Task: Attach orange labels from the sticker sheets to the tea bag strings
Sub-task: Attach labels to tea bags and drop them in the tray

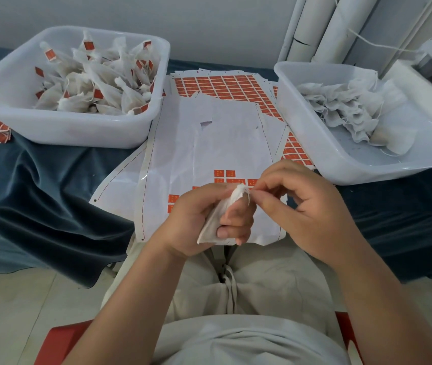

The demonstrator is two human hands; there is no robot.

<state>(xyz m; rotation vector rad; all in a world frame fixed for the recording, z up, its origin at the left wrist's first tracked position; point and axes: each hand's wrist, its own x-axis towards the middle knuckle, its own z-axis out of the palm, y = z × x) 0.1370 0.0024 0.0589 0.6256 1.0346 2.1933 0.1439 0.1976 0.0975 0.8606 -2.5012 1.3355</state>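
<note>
My left hand (199,219) grips a white tea bag (217,219) over the near edge of the table, its gathered top pointing up. My right hand (301,201) pinches the thin string (249,193) at the bag's top between thumb and forefinger. Under both hands lies a mostly peeled sticker sheet (209,154) with a few orange labels (222,173) left near my fingers. Fuller sheets of orange labels (222,85) lie further back.
A white tub (83,133) at the left holds several labelled tea bags. A white tub (322,143) at the right holds unlabelled bags. Dark blue cloth (38,193) covers the table. White tubes (322,27) lean on the wall behind.
</note>
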